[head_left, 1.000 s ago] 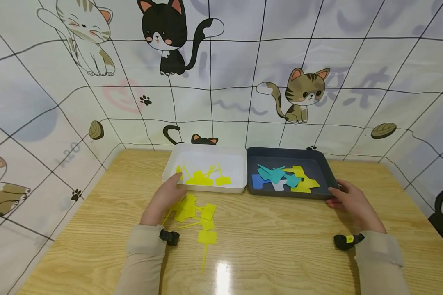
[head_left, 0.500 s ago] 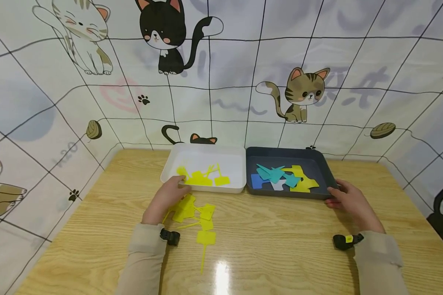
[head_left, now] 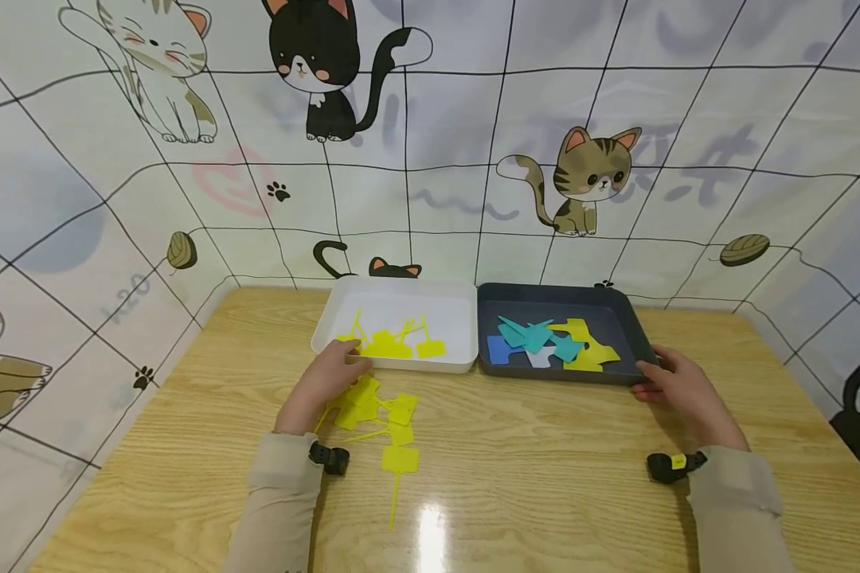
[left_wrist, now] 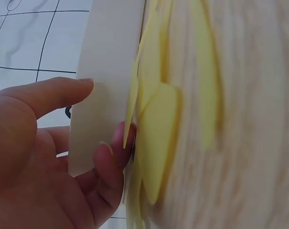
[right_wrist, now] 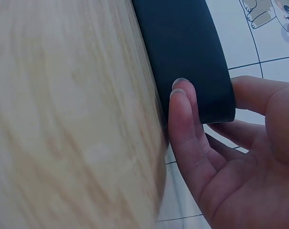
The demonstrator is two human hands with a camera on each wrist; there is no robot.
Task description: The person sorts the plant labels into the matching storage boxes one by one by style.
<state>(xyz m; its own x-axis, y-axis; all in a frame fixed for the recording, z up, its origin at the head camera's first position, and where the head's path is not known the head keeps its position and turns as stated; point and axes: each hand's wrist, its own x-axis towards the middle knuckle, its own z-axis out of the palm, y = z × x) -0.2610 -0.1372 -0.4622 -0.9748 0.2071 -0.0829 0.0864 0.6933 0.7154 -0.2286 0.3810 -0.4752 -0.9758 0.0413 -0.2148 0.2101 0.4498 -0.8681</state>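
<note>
My left hand [head_left: 330,376] rests at the front left corner of the white tray [head_left: 466,362], fingertips over its rim. In the left wrist view the thumb [left_wrist: 70,93] lies straight across the tray's wall, the other fingers loosely bent, with nothing pinched between them. Several yellow plant labels [head_left: 431,348] with thin stakes lie in the tray. More yellow labels [head_left: 400,459] lie on the table just in front, some partly under the left hand. At the right, my right hand [head_left: 677,390] grips the front right corner of the dark grey tray [head_left: 483,368], thumb over the rim, fingers against the outer wall.
Inside the dark tray are teal pieces [head_left: 537,338], a blue piece [head_left: 502,350], a white piece [head_left: 541,358] and yellow pieces [head_left: 580,362]. Both trays stand side by side at the back of the wooden table [head_left: 530,477], close to a cat-print wall covering [head_left: 444,143].
A yellow label at the left fingertips has dropped into the white tray and lies flatter. The left hand has shifted slightly right over the rim. The right hand keeps its place.
</note>
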